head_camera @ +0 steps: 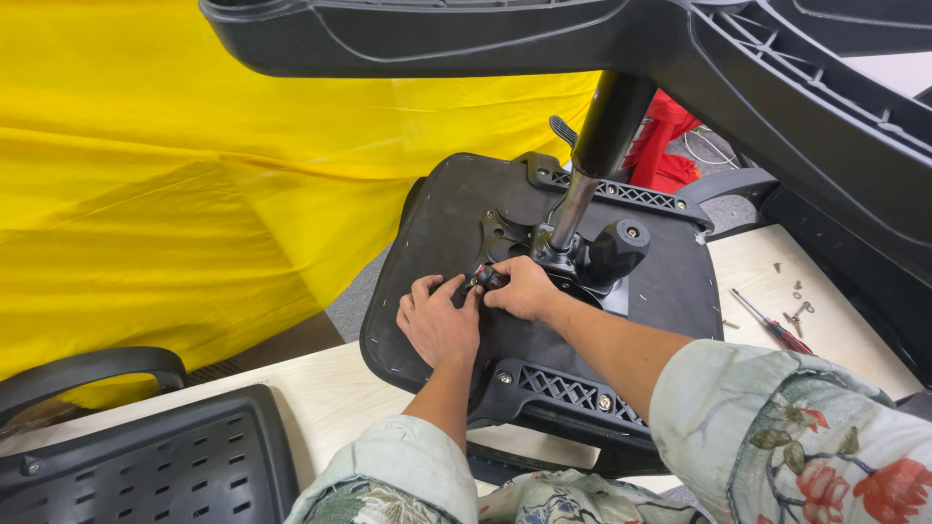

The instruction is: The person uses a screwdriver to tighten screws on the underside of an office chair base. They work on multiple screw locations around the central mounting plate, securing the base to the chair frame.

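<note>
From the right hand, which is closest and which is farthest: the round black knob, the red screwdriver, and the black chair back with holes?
Measured from the right hand in the head view:
1. Round black knob, just right of it on the seat underside.
2. Red screwdriver, farther right on the wooden table.
3. Black chair back with holes, far off at the lower left.

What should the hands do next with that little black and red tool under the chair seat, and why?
Probably keep turning it. Both hands, left hand and right hand, pinch the small tool against the metal plate on the upturned seat. Loose screws and a screwdriver lie on the table.
</note>
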